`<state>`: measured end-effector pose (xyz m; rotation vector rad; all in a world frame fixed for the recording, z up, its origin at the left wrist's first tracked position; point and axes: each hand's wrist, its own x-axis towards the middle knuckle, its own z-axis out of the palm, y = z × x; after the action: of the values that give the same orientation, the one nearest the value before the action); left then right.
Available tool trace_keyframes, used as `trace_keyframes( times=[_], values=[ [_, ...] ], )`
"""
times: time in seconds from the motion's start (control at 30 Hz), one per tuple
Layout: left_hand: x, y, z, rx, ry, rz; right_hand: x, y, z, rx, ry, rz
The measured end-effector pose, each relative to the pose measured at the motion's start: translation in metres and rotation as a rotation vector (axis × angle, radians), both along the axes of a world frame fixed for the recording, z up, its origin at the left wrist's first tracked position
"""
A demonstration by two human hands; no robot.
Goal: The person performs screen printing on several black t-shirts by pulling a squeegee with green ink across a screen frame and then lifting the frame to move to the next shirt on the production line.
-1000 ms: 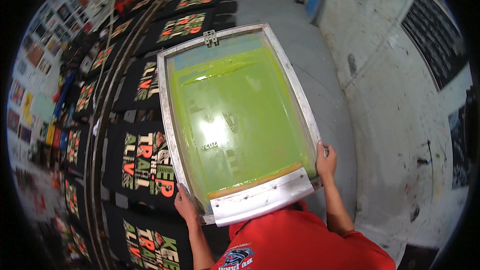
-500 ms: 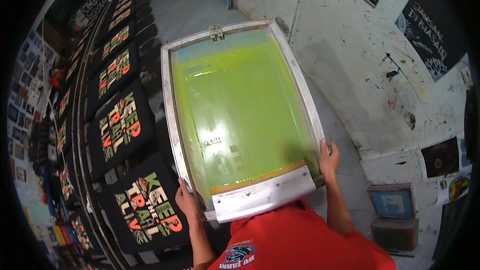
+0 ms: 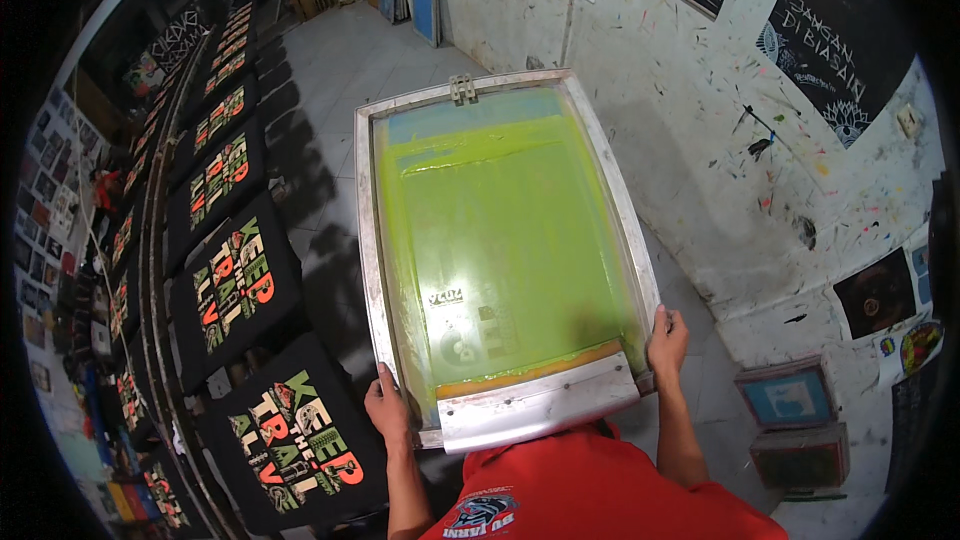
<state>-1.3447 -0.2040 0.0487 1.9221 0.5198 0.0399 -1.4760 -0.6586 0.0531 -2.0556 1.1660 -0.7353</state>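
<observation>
A screen printing frame (image 3: 520,250) with green-coated mesh and a metal rim is held out in front of my red shirt. My left hand (image 3: 388,406) grips its near left side, and my right hand (image 3: 667,340) closes round its near right side. Inside the frame, a wide metal squeegee (image 3: 540,403) with an orange blade lies across the near end, wet green ink along its blade. A small metal clamp piece (image 3: 463,89) sits on the far rim. Faint stencil shapes show in the mesh near its lower left.
At left, a long row of black printed shirts (image 3: 290,440) lies on boards beside metal rails (image 3: 153,320). A paint-marked white wall (image 3: 700,200) runs along the right. Two more frames (image 3: 786,397) lean low at right; a blue panel (image 3: 425,6) stands far off.
The frame and both hands have shifted slightly right and down in view. More of the floor and far wall shows. The grip and the squeegee's place are the same.
</observation>
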Motion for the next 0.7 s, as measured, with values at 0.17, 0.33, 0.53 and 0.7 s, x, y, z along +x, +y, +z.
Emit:
trace_keyframes(
  times=[0.17, 0.33, 0.53, 0.7],
  values=[
    [-0.017, -0.012, 0.002, 0.009, 0.007, 0.09, 0.015, -0.017, 0.009, 0.035, 0.028, 0.058],
    [-0.061, -0.019, 0.003, 0.034, -0.046, 0.23, 0.037, -0.045, -0.026, 0.053, -0.032, 0.185],
    [-0.162, -0.057, -0.008, 0.055, -0.012, 0.518, 0.08, -0.066, -0.031, 0.015, 0.019, 0.502],
    [-0.28, -0.093, -0.034, 0.072, 0.028, 0.82, 0.088, -0.041, -0.048, 0.148, 0.099, 0.791]
  ],
)
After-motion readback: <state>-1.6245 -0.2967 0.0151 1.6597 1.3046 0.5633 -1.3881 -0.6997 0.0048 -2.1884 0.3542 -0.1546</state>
